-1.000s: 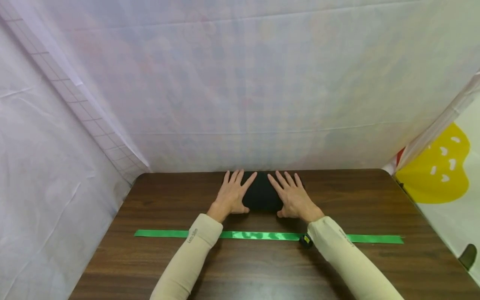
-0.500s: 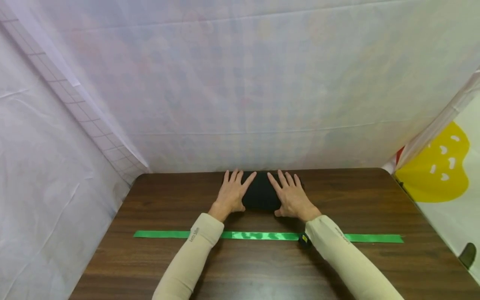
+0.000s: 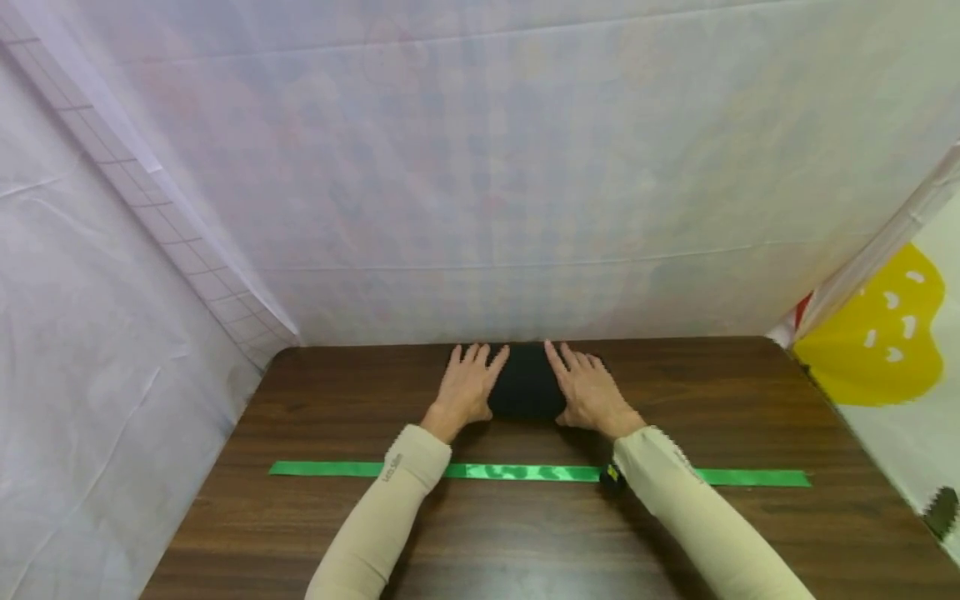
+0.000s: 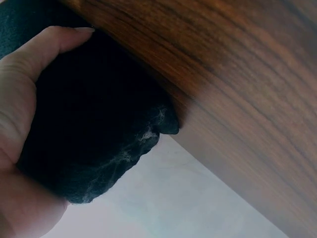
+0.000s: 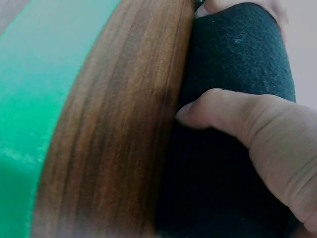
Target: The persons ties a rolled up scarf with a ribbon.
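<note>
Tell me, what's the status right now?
Both hands, left hand and right hand, gripping the black cloth roll. Roll on table. Nothing in the way.

There were two hands, one black cloth roll [image 3: 527, 384], one green ribbon [image 3: 517, 472], and one wooden table [image 3: 750, 400].

Dark wooden table [image 3: 315, 533], 1 green tape strip [image 3: 525, 472], black cloth roll [image 3: 527, 383]

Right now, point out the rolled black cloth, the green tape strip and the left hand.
rolled black cloth [image 3: 527, 385], head view, middle of the bare top between the hands.
green tape strip [image 3: 517, 472], head view, shiny stretch between the sleeves.
left hand [image 3: 465, 387], head view, back of the hand.
</note>
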{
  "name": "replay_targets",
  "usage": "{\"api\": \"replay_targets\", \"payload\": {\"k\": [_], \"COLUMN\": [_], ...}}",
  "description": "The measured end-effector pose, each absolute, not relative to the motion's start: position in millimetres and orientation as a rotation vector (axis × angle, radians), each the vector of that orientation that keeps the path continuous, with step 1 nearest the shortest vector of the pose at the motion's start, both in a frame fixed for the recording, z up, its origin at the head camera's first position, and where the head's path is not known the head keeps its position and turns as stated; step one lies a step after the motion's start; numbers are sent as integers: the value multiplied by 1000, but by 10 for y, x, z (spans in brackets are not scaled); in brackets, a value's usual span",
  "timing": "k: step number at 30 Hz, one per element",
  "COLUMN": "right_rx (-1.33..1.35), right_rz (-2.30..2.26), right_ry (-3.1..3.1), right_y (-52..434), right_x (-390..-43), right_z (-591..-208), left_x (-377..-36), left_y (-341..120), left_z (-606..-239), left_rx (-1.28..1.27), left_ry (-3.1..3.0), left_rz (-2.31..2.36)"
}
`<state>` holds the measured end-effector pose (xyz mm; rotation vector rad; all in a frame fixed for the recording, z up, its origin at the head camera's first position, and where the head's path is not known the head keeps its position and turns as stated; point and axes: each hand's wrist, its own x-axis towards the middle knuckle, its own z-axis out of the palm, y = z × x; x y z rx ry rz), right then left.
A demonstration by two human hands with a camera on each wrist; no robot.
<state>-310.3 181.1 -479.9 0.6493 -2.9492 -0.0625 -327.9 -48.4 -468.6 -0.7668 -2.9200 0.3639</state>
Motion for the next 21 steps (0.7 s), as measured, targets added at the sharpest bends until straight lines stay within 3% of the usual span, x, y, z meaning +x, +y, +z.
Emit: {"api": "replay_targets", "payload": {"k": [21], "right_rx": [686], "right_rz": [-74], "right_ry": [-2907], "right_y": [1825], "right_x": [-3085], "right_z": [-4795], "left_x": [-3250], "left_y": [-453], "left_z": [-4707], "left_rx": [-734], "left_ry": [-2927], "left_rz": [343]}}
